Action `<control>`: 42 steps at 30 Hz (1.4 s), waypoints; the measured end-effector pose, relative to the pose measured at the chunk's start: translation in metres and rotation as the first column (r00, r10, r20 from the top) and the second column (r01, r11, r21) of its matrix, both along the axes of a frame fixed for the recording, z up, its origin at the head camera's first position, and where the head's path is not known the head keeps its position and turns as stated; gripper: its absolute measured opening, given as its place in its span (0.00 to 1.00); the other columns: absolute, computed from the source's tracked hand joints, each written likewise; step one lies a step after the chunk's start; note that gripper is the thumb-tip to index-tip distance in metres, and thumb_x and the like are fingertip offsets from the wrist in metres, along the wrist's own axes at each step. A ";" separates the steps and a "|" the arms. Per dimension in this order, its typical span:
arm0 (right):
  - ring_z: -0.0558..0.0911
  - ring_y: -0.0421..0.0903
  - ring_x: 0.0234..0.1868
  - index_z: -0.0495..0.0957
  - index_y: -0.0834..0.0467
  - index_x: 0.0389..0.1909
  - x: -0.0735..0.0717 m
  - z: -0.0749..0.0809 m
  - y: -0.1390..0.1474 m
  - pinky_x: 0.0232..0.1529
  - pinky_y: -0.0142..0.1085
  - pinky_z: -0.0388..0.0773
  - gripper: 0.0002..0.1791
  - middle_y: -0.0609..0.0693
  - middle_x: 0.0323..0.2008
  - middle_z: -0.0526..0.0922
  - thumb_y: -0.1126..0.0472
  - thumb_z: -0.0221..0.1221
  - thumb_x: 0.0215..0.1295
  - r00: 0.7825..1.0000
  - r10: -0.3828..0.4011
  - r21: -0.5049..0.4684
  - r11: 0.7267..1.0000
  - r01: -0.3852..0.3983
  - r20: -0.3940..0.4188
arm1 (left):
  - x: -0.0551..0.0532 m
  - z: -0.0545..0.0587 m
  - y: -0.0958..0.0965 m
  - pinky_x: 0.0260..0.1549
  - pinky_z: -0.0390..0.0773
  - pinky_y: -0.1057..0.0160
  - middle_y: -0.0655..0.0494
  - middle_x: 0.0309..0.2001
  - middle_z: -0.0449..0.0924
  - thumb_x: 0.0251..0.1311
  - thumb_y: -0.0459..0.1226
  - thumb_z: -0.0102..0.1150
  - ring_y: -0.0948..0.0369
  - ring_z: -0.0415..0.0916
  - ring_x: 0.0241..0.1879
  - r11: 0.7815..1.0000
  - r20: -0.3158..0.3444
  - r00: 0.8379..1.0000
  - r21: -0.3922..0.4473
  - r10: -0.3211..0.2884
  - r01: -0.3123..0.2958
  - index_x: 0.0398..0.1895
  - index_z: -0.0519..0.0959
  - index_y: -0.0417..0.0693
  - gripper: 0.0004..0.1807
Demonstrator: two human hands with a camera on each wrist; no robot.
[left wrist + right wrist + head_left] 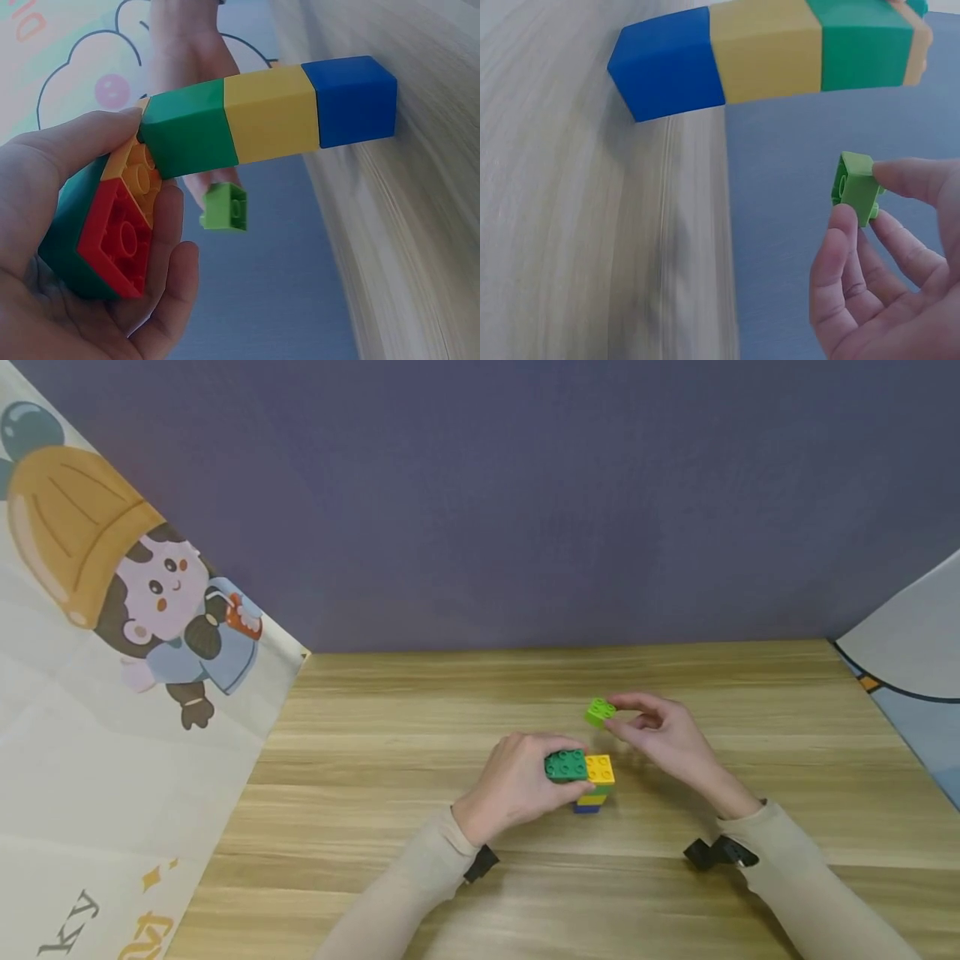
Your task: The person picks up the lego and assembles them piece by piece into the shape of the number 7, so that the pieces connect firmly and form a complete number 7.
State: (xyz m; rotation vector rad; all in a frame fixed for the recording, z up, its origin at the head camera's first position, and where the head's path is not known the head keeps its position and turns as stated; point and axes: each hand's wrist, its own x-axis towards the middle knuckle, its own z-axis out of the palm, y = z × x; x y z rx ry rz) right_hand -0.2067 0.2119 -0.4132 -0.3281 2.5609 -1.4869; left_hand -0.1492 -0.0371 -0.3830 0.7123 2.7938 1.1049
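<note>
A tower of toy building blocks stands on the table, with a blue block (356,105) at the bottom, then a yellow block (271,116) and a green block (187,131). Its top part juts out sideways, where the undersides of a yellow-orange block and a red block (112,244) show. A dark green block (566,766) lies over the red one, beside yellow studs (599,768). My left hand (521,781) grips this top part between thumb and fingers. Behind the tower, my right hand (667,735) pinches a small lime green block (599,712) in the air, apart from the tower.
The wood-grain table (390,710) ends at a dark blue-grey wall panel (525,510) at the back. A white panel with a cartoon figure (168,585) stands at the left, and another printed panel (907,635) at the right. Dark devices sit at both wrists.
</note>
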 end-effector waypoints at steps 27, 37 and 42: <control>0.86 0.38 0.35 0.81 0.60 0.65 0.037 0.011 0.013 0.30 0.37 0.85 0.21 0.35 0.43 0.86 0.64 0.66 0.73 0.988 0.036 -0.107 0.993 -0.053 -0.150 | -0.002 -0.002 0.000 0.34 0.74 0.72 0.60 0.44 0.92 0.56 0.48 0.81 0.72 0.79 0.34 0.998 0.023 0.999 0.045 0.032 -0.033 0.53 0.88 0.57 0.22; 0.86 0.41 0.36 0.82 0.60 0.62 0.051 0.012 0.011 0.34 0.33 0.85 0.21 0.42 0.40 0.87 0.71 0.66 0.70 0.974 0.090 -0.117 0.986 -0.116 -0.206 | -0.002 -0.002 0.000 0.33 0.75 0.73 0.60 0.43 0.92 0.57 0.47 0.81 0.73 0.79 0.33 0.997 0.025 1.000 0.073 0.013 -0.015 0.52 0.88 0.55 0.21; 0.85 0.38 0.38 0.82 0.60 0.61 0.053 0.013 0.009 0.37 0.31 0.86 0.20 0.43 0.41 0.87 0.71 0.67 0.69 0.969 0.117 -0.119 0.982 -0.145 -0.218 | -0.002 -0.003 -0.001 0.32 0.75 0.73 0.60 0.42 0.92 0.56 0.46 0.81 0.73 0.77 0.32 0.997 0.027 0.999 0.077 0.017 -0.019 0.51 0.88 0.57 0.20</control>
